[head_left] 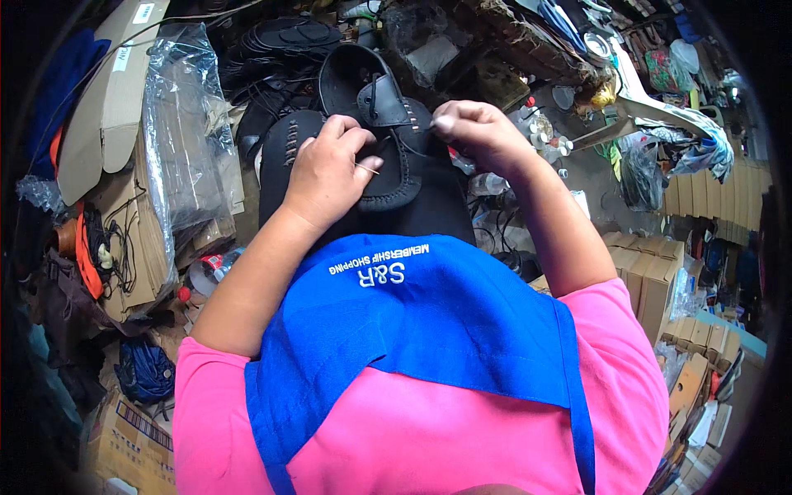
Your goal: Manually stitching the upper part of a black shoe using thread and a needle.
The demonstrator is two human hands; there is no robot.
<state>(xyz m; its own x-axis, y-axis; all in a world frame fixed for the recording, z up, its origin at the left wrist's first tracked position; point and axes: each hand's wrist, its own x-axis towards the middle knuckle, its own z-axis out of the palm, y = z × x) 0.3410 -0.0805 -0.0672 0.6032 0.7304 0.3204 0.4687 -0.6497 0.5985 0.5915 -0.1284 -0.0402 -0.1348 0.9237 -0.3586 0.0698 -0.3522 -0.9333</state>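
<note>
A black moccasin-style shoe [394,183] lies across my lap, its toe toward me and its laced tongue and heel opening farther off. Raised stitching runs around the toe edge. My left hand [330,175] rests at the shoe's left side, fingers curled and closed. From between its thumb and finger sticks a thin, pale, needle-like sliver [368,169]. At the shoe's right side, my right hand [485,136] is closed in a pinch on a dark thread [422,153] that runs to the shoe's edge. The fingertips partly hide the thread's end.
Black shoe pieces [285,37] are piled beyond my lap. Cardboard and clear plastic [186,124] stand at the left. Plastic bottles [540,128] lie to the right, near my right forearm. Stacked cardboard boxes [648,264] stand farther right. A blue apron [412,322] covers my front.
</note>
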